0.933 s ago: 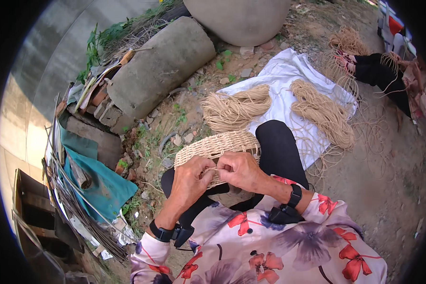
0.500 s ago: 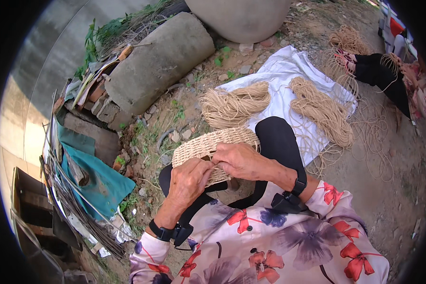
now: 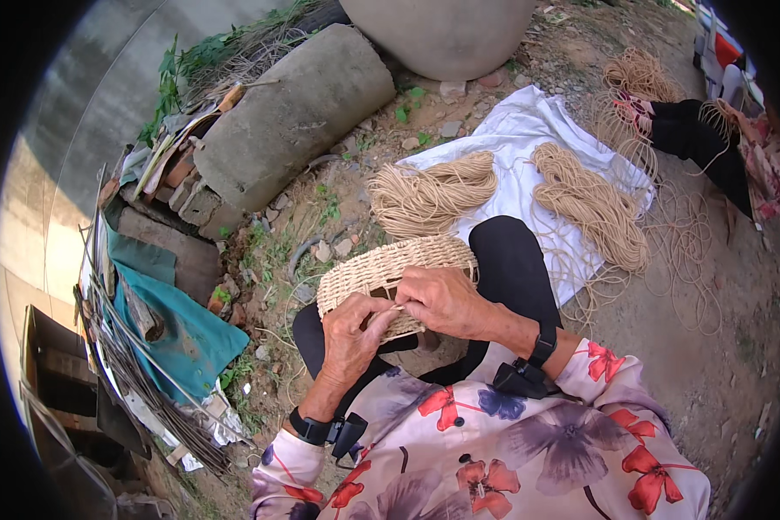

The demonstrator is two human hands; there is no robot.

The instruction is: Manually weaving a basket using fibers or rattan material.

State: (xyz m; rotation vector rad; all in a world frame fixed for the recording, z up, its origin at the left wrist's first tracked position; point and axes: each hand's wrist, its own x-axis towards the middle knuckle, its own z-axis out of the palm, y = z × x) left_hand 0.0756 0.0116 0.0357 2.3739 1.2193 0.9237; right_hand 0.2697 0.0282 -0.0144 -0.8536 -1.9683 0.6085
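The woven basket [image 3: 390, 273] rests on the person's lap, over black trousers, approx. centre of the view, lying on its side w/ the coiled straw-coloured wall facing up.

Left hand [image 3: 351, 334]: fingers curled, gripping the near rim of the basket from below-left; thumb pressed against the weave. Black wrist strap w/ a small device sits on the forearm.

Right hand [image 3: 442, 299]: laid over the near-right edge of the basket, fingers bent, pinching a thin strand at the rim where it meets the left thumb. Both hands are touching at that point. Same type of black strap on this wrist.

Beyond the knees: white cloth [image 3: 529, 130] spread on the dirt, carrying two bundles of tan cord [image 3: 429, 191], one left, one right. More loose cord lies on the ground past the cloth's right side.

Upper left: concrete cylinder [image 3: 295, 108] lying on rubble and weeds. Left edge: teal tarp [image 3: 178, 334] over scrap and wire. Upper right: another person's legs [image 3: 698, 130] in black, w/ cord across them.
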